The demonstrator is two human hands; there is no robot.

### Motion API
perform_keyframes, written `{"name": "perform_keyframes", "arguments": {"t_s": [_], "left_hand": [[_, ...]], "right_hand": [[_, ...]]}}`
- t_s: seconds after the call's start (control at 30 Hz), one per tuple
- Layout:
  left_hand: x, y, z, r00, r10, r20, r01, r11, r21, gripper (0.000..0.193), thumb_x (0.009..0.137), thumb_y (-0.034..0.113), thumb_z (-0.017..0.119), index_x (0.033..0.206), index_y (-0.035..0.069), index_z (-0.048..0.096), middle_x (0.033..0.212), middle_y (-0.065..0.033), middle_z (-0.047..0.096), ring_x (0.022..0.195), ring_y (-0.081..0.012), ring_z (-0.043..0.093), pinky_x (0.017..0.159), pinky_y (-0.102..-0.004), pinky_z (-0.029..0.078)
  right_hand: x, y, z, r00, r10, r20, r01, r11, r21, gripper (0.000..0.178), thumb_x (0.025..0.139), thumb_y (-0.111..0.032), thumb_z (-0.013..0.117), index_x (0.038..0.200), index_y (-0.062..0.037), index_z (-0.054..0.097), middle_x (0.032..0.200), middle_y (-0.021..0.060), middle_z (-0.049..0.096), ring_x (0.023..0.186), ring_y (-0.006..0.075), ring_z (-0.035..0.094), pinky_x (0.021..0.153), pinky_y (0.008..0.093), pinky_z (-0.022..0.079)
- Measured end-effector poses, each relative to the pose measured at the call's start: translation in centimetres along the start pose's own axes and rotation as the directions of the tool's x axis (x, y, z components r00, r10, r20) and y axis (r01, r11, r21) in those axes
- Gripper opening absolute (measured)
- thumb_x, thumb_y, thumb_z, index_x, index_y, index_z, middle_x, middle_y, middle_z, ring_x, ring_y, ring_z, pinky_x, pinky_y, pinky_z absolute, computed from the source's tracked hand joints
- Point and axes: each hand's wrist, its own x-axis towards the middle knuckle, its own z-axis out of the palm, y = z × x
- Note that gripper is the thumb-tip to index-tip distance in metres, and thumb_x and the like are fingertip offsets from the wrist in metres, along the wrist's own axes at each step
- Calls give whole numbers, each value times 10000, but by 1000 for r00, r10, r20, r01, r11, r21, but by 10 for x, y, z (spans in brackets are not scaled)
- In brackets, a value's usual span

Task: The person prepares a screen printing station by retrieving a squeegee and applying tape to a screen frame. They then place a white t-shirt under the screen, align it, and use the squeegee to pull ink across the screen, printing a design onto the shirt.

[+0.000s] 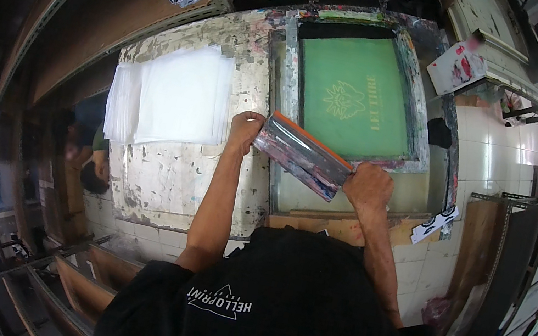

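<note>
The left hand point(245, 133) holds the left end of the squeegee point(301, 156), and the right hand point(370, 188) grips its right end. It is by the near side of the green screen point(354, 115). Best to hold both ends firmly, keep the orange edge point(313, 140) straight, and not bump the frame point(292, 71).
</note>
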Motion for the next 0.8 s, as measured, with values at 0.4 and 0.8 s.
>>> {"name": "perform_keyframes", "arguments": {"t_s": [0.4, 0.8], "left_hand": [[-38, 25, 9, 906, 406, -124, -344, 874, 343, 315, 920, 273, 683, 830, -28, 708, 709, -47, 644, 632, -115, 547, 593, -293, 448], [-39, 11, 11, 886, 442, 139, -459, 799, 389, 372, 1003, 316, 542, 1102, -36, 610, 800, -137, 656, 726, -258, 602, 697, -367, 476]], "right_hand": [[-2, 1, 3, 999, 9, -41, -6, 998, 64, 190, 751, -155, 650, 803, 17, 715, 815, 241, 691, 772, 398, 701, 728, 473, 563], [-3, 0, 2, 999, -2, -51, 7, 995, 100, 190, 738, -151, 648, 785, 21, 713, 804, 250, 688, 768, 400, 700, 725, 481, 562]]}}
